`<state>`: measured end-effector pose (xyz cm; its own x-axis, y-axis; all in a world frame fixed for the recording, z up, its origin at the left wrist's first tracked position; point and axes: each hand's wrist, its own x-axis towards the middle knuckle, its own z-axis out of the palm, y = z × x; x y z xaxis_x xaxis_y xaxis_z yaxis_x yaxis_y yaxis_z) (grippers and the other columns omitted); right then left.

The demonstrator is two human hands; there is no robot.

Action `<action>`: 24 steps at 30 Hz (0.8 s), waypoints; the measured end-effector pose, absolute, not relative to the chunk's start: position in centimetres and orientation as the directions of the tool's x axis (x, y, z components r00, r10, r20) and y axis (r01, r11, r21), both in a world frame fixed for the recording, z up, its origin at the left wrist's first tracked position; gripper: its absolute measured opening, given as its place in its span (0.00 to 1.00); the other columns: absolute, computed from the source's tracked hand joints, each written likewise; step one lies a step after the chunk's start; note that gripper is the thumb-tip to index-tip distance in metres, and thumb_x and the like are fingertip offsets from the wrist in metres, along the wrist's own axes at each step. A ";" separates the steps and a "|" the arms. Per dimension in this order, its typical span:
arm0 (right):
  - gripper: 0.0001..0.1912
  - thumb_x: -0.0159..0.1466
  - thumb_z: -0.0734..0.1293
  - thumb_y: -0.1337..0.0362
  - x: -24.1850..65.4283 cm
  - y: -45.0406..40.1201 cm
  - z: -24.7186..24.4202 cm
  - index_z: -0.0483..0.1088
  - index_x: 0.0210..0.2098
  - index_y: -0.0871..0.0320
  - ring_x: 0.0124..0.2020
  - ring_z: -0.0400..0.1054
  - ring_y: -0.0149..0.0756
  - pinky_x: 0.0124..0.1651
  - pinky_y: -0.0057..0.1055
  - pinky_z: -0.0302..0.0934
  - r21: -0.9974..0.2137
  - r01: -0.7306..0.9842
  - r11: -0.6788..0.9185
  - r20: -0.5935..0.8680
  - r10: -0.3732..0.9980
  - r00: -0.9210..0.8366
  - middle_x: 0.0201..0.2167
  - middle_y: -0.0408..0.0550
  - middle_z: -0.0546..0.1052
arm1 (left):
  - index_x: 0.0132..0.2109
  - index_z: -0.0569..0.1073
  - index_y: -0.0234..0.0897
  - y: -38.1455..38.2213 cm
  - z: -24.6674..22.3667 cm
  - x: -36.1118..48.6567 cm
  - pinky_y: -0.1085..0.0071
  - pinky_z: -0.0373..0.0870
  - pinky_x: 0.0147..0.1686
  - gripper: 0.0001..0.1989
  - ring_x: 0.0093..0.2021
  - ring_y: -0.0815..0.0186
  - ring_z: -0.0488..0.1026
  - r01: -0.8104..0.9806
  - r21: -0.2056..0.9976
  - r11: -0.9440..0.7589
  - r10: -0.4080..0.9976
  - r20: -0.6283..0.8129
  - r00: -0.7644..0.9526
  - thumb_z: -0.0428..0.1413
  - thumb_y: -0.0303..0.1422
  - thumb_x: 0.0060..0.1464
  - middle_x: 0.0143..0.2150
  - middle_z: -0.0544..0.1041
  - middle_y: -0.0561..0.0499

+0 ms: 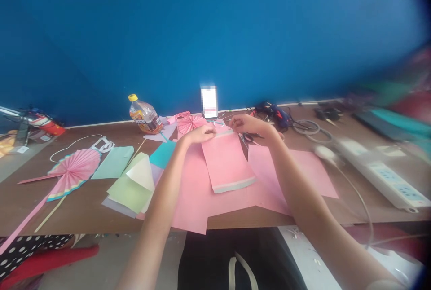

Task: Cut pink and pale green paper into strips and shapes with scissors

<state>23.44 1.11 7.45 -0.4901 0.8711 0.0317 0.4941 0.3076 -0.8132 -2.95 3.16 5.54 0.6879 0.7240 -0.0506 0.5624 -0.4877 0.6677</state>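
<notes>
A pink paper sheet (229, 162) with a pale strip along its near edge and another at its far edge lies before me, over larger pink sheets (191, 191). At its far left corner, my left hand (199, 134) has its fingers pressed together on the paper. My right hand (248, 125) pinches the far right corner, fingers bent. Just beyond my hands sits a folded pink paper fan (190, 123). Dark-handled scissors (251, 137) lie beside my right wrist, partly hidden by it.
To the left are a pink fan with blue edging (76, 169), green paper (133, 186) and a yellow-capped bottle (144, 115). A lit phone (209, 101) stands against the blue wall. A glue gun (282, 117), coiled cable (308, 129) and power strip (387, 177) occupy the right.
</notes>
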 end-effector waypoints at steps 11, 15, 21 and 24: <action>0.15 0.59 0.68 0.55 23.3 0.5 8.2 0.71 0.39 0.59 0.27 0.66 0.30 0.31 0.27 0.59 -0.889 0.383 0.250 0.062 0.895 -0.441 0.31 0.48 0.75 | 0.34 0.68 0.34 4.1 3.7 -2.4 0.71 0.60 0.31 0.17 0.32 0.66 0.66 0.507 0.658 -0.557 0.729 0.096 0.677 0.49 0.45 0.58 0.31 0.69 0.51; 0.19 0.52 0.71 0.61 23.6 1.1 7.4 0.71 0.43 0.59 0.26 0.66 0.30 0.29 0.26 0.58 -0.841 0.487 0.233 -0.007 0.897 -0.442 0.29 0.45 0.76 | 0.35 0.67 0.35 4.1 3.7 -2.7 0.72 0.58 0.30 0.16 0.30 0.68 0.65 0.503 0.686 -0.525 0.743 0.082 0.664 0.49 0.45 0.58 0.31 0.69 0.52; 0.17 0.51 0.69 0.69 23.5 1.0 7.2 0.71 0.42 0.59 0.27 0.69 0.33 0.27 0.25 0.59 -0.864 0.459 0.208 -0.003 0.909 -0.417 0.28 0.46 0.77 | 0.35 0.67 0.35 3.9 4.0 -2.8 0.73 0.57 0.29 0.17 0.29 0.69 0.63 0.488 0.715 -0.502 0.745 0.069 0.664 0.50 0.46 0.57 0.30 0.68 0.52; 0.17 0.51 0.68 0.70 23.5 0.8 7.4 0.71 0.42 0.59 0.27 0.69 0.33 0.28 0.25 0.60 -0.874 0.437 0.213 0.012 0.908 -0.418 0.28 0.46 0.77 | 0.35 0.67 0.35 3.8 4.2 -2.8 0.73 0.57 0.30 0.17 0.29 0.69 0.64 0.486 0.711 -0.508 0.746 0.081 0.661 0.50 0.47 0.58 0.30 0.68 0.53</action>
<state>23.51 0.79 7.41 -0.4179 0.9084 0.0123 0.4375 0.2131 -0.8736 -2.77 3.76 4.24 0.6613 0.7457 0.0810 0.4860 -0.5082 0.7110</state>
